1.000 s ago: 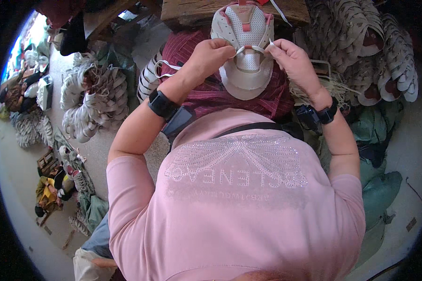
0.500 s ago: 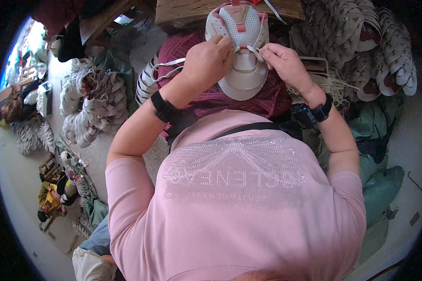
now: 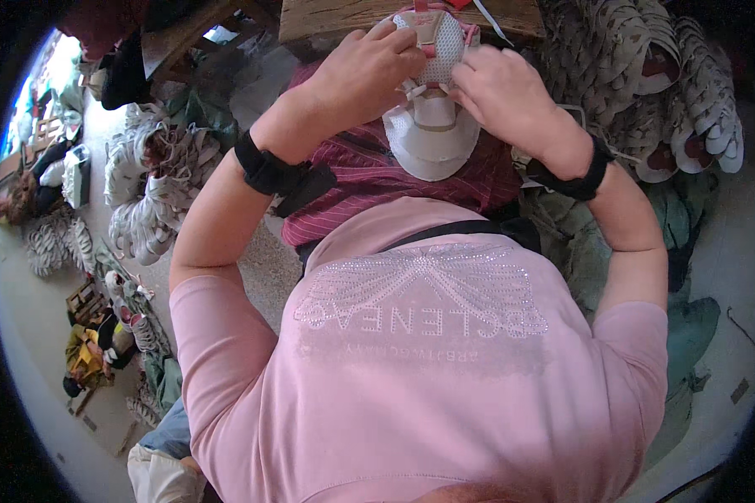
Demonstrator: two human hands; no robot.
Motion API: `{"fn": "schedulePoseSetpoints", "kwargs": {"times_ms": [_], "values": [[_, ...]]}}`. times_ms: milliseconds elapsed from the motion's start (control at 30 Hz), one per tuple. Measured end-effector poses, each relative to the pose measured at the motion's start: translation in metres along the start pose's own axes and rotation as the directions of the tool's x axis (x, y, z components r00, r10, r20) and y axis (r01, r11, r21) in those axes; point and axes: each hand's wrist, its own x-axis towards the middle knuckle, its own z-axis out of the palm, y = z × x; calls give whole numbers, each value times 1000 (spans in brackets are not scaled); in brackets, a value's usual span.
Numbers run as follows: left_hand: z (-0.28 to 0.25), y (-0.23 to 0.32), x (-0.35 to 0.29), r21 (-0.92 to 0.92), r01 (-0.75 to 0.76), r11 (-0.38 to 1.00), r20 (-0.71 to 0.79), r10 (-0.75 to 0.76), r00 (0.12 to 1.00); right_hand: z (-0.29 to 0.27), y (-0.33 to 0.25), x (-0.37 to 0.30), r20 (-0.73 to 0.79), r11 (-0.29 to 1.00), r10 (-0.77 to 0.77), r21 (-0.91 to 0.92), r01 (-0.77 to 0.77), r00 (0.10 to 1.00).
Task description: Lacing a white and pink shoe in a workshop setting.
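Left hand: the left hand (image 3: 365, 71) is over the left side of the shoe, its fingers bent and drawn in close to the lacing; whether they pinch anything cannot be told.
Right hand: the right hand (image 3: 505, 90) is at the right side of the shoe, fingers bent, tips slightly blurred; what they grip, if anything, cannot be told.
Shoe upper: the white shoe upper (image 3: 432, 149) lies between and below the hands, rounded toe to the near side, mesh tongue (image 3: 449, 52) to the far side, pink trim at the tongue.
Lace: a white lace (image 3: 413, 90) shows just below the left fingers, at the left of the lacing.
Wrists: a black band (image 3: 260, 165) on the left, another dark band (image 3: 594, 172) on the right.
Lap: maroon striped cloth (image 3: 344, 180) beneath the shoe.
Bench: wooden board (image 3: 310, 18) at the far side, behind the shoe.
Right side: stacked pale shoe parts (image 3: 604, 71), with green sacking (image 3: 684, 335) nearer.
Left side: a coiled bundle of pale shoe parts (image 3: 147, 201) on the floor (image 3: 38, 335); beyond, a person in yellow (image 3: 84, 356).
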Motion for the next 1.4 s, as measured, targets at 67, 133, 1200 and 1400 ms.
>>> {"fn": "schedulePoseSetpoints", "kwargs": {"times_ms": [67, 133, 1200, 1400], "values": [[1, -3, 2, -8, -14, 1000, 28, 14, 1000, -6, 2, 1, -144, 993, -115, -45, 110, 983], [5, -6, 5, -26, -12, 1000, 65, 14, 998, -6, 9, 5, -230, 976, -214, -12, 217, 949], [42, 22, 40, -361, 110, 926, -354, -245, 902, -4, 57, 9, 97, 876, -240, 451, 173, 966], [45, 11, 49, -306, 173, 936, -168, -233, 958, 1, 53, 2, 37, 883, -215, 435, 178, 976]]}}
